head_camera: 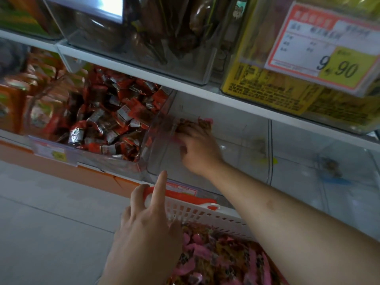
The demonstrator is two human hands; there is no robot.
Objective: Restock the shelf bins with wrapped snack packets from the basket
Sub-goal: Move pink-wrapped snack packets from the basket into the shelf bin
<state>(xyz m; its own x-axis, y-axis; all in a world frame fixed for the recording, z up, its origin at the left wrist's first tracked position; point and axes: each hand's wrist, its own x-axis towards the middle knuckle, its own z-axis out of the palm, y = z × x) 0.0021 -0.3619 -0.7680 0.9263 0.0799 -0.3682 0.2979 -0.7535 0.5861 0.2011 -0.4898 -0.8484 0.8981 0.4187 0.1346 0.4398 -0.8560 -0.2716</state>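
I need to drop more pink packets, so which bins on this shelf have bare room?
The clear bin around the right hand is nearly bare. The next bin to its right holds only a few packets. The red-packet bin on the left is crowded.

Right hand holds pink packets inside clear bin; left hand grips basket rim (forefinger raised).

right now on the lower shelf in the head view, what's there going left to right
orange packets → bin of red packets → right hand holding pink packets in a clear bin → next clear bin
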